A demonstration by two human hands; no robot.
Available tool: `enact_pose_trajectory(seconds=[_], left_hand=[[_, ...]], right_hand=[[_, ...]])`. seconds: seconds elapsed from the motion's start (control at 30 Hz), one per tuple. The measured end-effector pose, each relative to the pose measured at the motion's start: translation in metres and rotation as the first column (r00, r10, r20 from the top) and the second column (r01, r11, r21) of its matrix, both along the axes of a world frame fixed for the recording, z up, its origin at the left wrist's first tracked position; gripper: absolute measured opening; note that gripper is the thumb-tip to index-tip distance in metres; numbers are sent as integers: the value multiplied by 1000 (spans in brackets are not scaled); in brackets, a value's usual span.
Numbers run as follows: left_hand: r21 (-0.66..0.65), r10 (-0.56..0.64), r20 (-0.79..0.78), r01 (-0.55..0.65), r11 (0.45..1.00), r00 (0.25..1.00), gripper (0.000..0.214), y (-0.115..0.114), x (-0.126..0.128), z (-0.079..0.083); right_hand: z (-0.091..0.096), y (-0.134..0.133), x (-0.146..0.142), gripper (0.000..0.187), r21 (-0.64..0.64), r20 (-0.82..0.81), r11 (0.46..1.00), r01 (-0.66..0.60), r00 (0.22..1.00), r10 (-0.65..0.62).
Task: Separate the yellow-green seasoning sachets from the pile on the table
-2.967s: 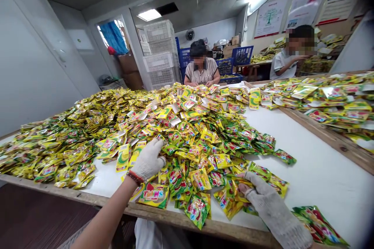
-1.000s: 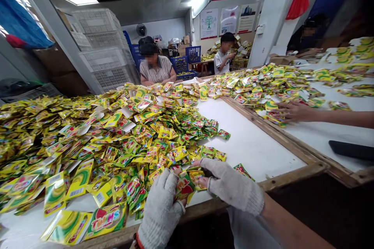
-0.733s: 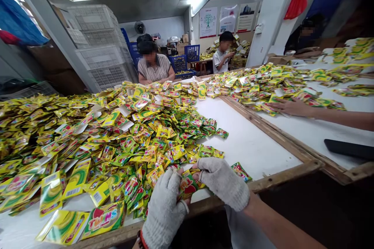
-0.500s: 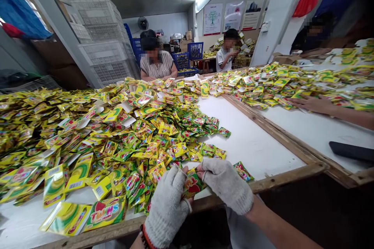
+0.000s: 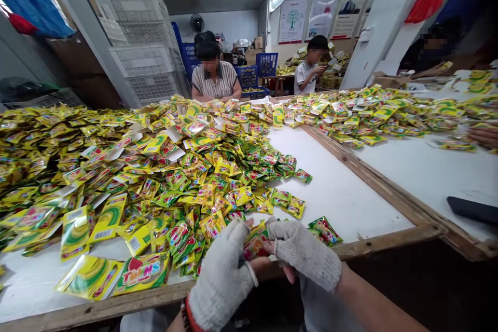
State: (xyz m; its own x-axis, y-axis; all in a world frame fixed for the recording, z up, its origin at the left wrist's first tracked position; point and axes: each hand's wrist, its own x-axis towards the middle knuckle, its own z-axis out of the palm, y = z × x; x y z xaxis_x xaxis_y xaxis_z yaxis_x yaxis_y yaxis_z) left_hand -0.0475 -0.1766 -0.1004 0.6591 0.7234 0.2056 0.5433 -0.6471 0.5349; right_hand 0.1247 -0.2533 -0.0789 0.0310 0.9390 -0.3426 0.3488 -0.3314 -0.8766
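Observation:
Both of my hands wear pale knitted gloves with bare fingertips. Between them, over the table's front edge, is a small green and red candy packet, partly covered by the fingers. My left hand is closed around the packet's left side. My right hand curls over its right side, the thumb pressed to its face. A pile of yellow and green candy packets spreads beyond my left hand. One loose packet lies just past my right hand. Flat printed cartons marked "TWINS" rest at the front left.
Wooden strips edge and divide the white tabletop. A dark flat object lies on the right section. Across the table sits a person in a striped top, with another person farther back. A co-worker's hand shows at the right edge.
My right thumb has come down onto the packet and the right-hand fingers now reach lower beneath it. The co-worker's hand at the right has drawn back toward the picture's edge.

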Motion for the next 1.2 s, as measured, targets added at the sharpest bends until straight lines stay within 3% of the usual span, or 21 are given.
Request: enact_pose_trajectory(seconds=[0.1,0.2,0.27,0.33,0.37,0.43,0.47,0.5,0.53,0.57,0.6,0.67,0.7,0.77,0.83,0.93,1.03,1.13,1.2], left_hand=[[-313,1,27,8,950,1000,47,6,-2,13],[-444,-48,44,63,894,998,47,12,4,25],[-481,-81,80,110,870,993,49,20,12,35],[-432,-60,77,88,898,995,52,33,20,44],[-362,-24,40,37,932,999,52,41,24,48],[-150,98,-114,-114,982,989,53,58,34,52],[-37,158,-207,-169,985,966,53,66,40,53],[63,208,-295,-199,978,933,54,73,47,52],[145,250,-367,-210,967,896,54,78,54,50],[207,285,-417,-215,954,863,55,81,61,47],[248,308,-449,-214,945,839,57,83,68,44],[281,330,-470,-216,935,819,58,84,78,37],[282,336,-464,-222,933,819,57,84,82,35],[279,330,-435,-222,934,838,51,82,84,31],[261,298,-390,-206,943,871,40,80,82,29],[146,233,-248,-201,969,940,33,74,72,31],[-195,203,57,-189,962,977,42,66,62,34],[-569,232,328,-5,822,916,59,52,57,35],[-672,210,410,138,728,888,56,42,54,33]], right_hand=[[-3,4,0,40,159,167,985,61,982,-88],[-3,6,8,35,389,328,920,36,928,-175],[-1,6,24,33,382,280,921,69,942,-187],[4,5,51,31,367,23,879,305,942,-336],[7,5,67,31,372,-135,802,467,882,-451],[14,5,98,33,359,-458,537,764,645,-612],[17,6,110,35,325,-582,408,853,521,-625],[18,8,119,37,295,-656,321,900,435,-617],[18,11,124,40,279,-675,301,912,409,-614],[16,16,125,42,279,-652,333,901,432,-623],[12,22,123,42,305,-559,423,854,519,-647],[-1,37,111,40,386,-135,674,629,762,-633],[-9,44,105,38,400,93,768,501,811,-577],[-23,57,96,31,392,404,866,311,788,-465],[-32,64,93,25,377,499,894,242,760,-416],[-33,59,94,20,354,522,903,243,750,-406],[-22,45,85,23,364,413,879,309,792,-450],[-10,34,60,38,292,55,878,379,910,-411],[-6,33,40,46,283,-152,872,398,917,-369]])
